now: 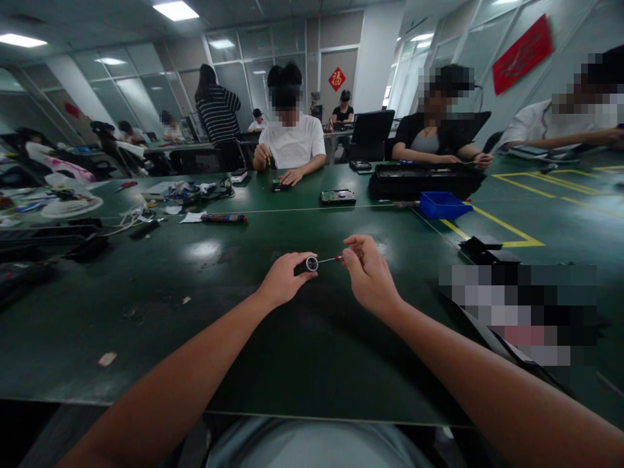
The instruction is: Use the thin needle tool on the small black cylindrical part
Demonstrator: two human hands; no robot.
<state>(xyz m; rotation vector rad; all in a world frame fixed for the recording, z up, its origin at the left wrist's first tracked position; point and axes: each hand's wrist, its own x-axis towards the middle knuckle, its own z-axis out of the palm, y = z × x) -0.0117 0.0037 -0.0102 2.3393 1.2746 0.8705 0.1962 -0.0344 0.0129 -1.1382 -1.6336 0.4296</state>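
A small black cylindrical part [306, 264] is clamped in the left hand [284, 279] above the green counter [146, 312] while a thin screwdriver [331, 259], pinched in the right hand [369, 276], is met at its metal face, the work evidently midway.

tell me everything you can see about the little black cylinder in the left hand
The cylinder is small and dark, with a round silvery face turned toward the right. It looks like metal or hard plastic; finer detail is too small to tell. It lies roughly level, just above the green table, its back end hidden in the grip of the left hand. A thin screwdriver, held by the right hand, points at its silvery face and seems to reach it.
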